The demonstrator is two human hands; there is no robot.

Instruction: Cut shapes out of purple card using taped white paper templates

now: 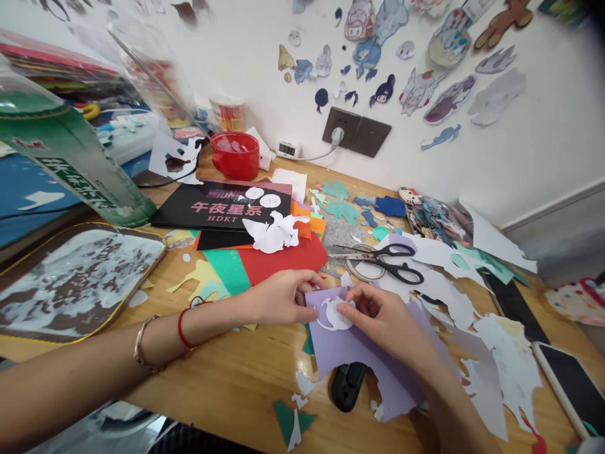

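Observation:
A sheet of purple paper (350, 353) with a curved cut along its lower edge lies in front of me. Near its upper left corner is a small white paper cutout (334, 314), rounded with a curved, pointed part. My right hand (385, 318) pinches that cutout at its right side, thumb on top. With thumb and fingers closed at the sheet's left corner, my left hand (283, 296) holds the purple paper. Part of a black-handled tool (348, 384) shows from beneath the sheet. Black-handled scissors (392, 258) rest beyond my right hand, partly over a roll of tape (366, 268).
White paper scraps (454, 296) cover the right side, near a phone (574, 384). A black pad (189, 205) lies behind my left hand. At the left stand a green bottle (89, 164) and a glue-smeared tray (80, 277). A red cup (239, 164) stands near the wall.

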